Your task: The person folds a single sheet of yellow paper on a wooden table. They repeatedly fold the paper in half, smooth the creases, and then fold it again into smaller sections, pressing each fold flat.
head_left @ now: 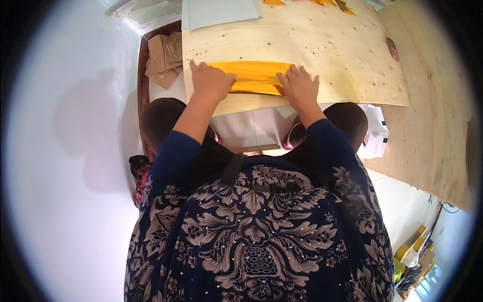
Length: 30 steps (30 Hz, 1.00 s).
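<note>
Because the left hand [211,80] and right hand [300,86] only press flat, fingers together and clamped on nothing, on the ends of the folded yellow sheet [255,76] near the tabletop [332,50] edge, uneven pressure could skew its crease.

yellow sheet [254,76]: centre top of frame, smooth, slightly glossy, looks like thin paper or film, soft creases
board [342,55]: pale plywood, matt, speckled with small dark dots and knots
worktop [432,126]: right of frame, bare wood, matt, grain visible, a bit rough
brown pieces [163,58]: upper left, kraft-type paper, matt, crumpled
grey-white sheets [219,11]: top edge, flat paper or card, matt, smooth
garment [256,236]: lower centre, dark blue cloth, printed pattern, tiny shiny studs
</note>
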Tool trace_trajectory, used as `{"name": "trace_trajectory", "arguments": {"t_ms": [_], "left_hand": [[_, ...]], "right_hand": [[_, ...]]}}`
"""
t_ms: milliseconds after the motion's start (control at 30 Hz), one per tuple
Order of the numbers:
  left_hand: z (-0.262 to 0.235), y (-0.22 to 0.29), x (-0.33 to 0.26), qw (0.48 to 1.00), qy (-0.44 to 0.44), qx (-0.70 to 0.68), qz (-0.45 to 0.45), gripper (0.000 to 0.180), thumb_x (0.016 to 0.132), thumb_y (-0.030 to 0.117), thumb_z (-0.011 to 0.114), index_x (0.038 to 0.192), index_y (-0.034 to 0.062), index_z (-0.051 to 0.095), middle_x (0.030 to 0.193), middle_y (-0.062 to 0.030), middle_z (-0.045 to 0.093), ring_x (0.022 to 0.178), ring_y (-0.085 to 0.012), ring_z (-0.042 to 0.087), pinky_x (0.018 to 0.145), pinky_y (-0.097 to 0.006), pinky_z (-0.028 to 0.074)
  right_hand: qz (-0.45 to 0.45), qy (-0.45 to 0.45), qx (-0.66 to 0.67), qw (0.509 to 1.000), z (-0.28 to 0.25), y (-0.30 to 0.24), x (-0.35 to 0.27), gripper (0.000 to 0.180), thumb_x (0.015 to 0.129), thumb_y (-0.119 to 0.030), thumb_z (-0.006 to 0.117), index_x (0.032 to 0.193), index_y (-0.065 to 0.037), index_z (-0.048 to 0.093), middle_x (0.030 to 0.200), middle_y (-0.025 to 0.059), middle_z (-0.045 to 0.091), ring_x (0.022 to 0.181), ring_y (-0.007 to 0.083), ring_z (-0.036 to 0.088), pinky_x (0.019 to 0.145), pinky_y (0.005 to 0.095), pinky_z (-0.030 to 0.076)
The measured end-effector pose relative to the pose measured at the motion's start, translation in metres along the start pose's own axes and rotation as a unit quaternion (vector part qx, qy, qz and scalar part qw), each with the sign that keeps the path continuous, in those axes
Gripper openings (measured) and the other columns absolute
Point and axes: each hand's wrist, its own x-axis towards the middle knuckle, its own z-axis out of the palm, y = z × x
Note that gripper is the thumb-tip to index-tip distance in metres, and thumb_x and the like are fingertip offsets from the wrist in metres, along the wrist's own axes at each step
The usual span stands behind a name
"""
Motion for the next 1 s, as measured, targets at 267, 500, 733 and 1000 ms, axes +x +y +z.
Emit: {"name": "trace_trajectory", "arguments": {"t_ms": [267, 500, 733, 1000], "left_hand": [[0.044, 0.032, -0.001, 0.977, 0.161, -0.033, -0.133, 0.087, 0.092, 0.061, 0.044, 0.142, -0.0100, 0.035, 0.150, -0.0291, 0.031, 0.143, -0.0379, 0.025, 0.117, -0.051, 0.008], [0.085, 0.006, -0.001, 0.960, 0.229, -0.147, -0.066, 0.091, 0.091, 0.061, 0.045, 0.150, -0.0049, 0.021, 0.159, -0.0216, 0.013, 0.149, -0.0308, 0.006, 0.119, -0.048, 0.001], [0.076, -0.002, -0.008, 0.969, 0.218, -0.096, -0.060, 0.092, 0.090, 0.064, 0.045, 0.149, -0.0027, 0.025, 0.158, -0.0185, 0.020, 0.148, -0.0296, 0.013, 0.118, -0.052, 0.006], [0.099, -0.012, -0.001, 0.940, 0.322, -0.113, -0.028, 0.086, 0.091, 0.062, 0.045, 0.147, -0.0020, 0.031, 0.156, -0.0180, 0.026, 0.146, -0.0311, 0.021, 0.114, -0.057, 0.015]], "right_hand": [[0.145, 0.076, 0.056, 0.985, 0.018, -0.049, -0.010, 0.090, 0.087, -0.064, 0.050, 0.141, 0.007, 0.038, 0.151, 0.0214, 0.033, 0.144, 0.0359, 0.022, 0.114, 0.0593, 0.011], [0.046, 0.131, 0.058, 0.989, 0.035, -0.015, -0.021, 0.078, 0.090, -0.059, 0.050, 0.141, 0.000, 0.044, 0.151, 0.0165, 0.035, 0.144, 0.0295, 0.026, 0.115, 0.0563, 0.012], [0.007, 0.139, 0.037, 0.990, 0.030, -0.006, -0.025, 0.075, 0.090, -0.059, 0.051, 0.139, -0.003, 0.046, 0.150, 0.0150, 0.038, 0.142, 0.0296, 0.029, 0.114, 0.0570, 0.017], [0.006, 0.125, 0.028, 0.992, 0.028, -0.005, -0.024, 0.075, 0.090, -0.061, 0.050, 0.139, -0.004, 0.046, 0.150, 0.0140, 0.039, 0.142, 0.0290, 0.029, 0.114, 0.0565, 0.017]]}}
